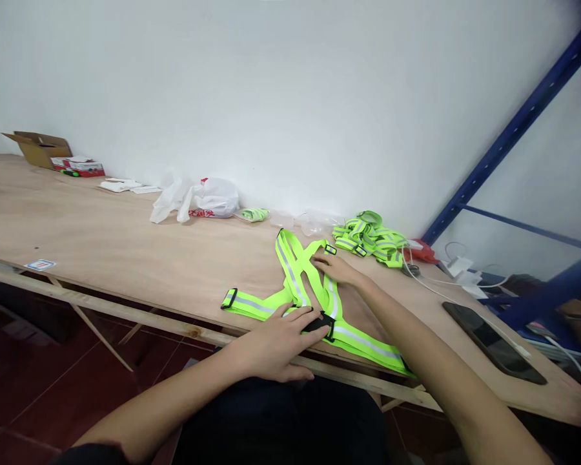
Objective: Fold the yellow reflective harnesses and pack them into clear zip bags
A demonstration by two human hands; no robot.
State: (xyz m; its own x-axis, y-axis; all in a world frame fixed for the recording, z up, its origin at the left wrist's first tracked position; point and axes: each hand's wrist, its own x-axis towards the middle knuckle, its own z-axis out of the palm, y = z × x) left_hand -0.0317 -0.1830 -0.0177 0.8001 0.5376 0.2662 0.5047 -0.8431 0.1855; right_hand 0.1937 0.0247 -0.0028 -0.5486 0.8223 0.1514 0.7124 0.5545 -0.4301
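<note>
A neon-yellow reflective vest of elastic straps [363, 340] with grey stripes and black buckles lies spread at the table's front edge. Its upper straps cross, while the waist band reaches out to both sides. My left hand [283, 339] rests flat over the middle of the band, fingers stretched out beside the black front buckle [325, 326], partly covering it. On the right side of the crossed straps, my right hand [337, 268] touches the strap with fingers slightly bent and apart. My right forearm passes over the band's right end.
A heap of similar reflective straps [372, 237] lies near the wall. Along the back are clear plastic wrappers [314, 223], a white plastic bag [215, 197] and a cardboard box [41, 150]. A phone [494, 342] with a cable lies right, near the blue metal frame [513, 132].
</note>
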